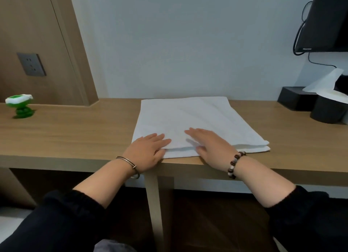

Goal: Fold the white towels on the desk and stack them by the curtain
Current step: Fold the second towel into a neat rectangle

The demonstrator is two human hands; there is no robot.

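Both hands, left hand (148, 150) and right hand (211, 144), lie open and flat, gripping nothing, on the folded white cotton towel (192, 118) on the wooden worktop (75, 135).

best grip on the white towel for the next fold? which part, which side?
Probably the two near corners of the white towel, coming from the desk's front edge. It lies flat, already folded, with layered edges showing there. The left hand and right hand rest flat near that edge, so fingers can slip under the layers.
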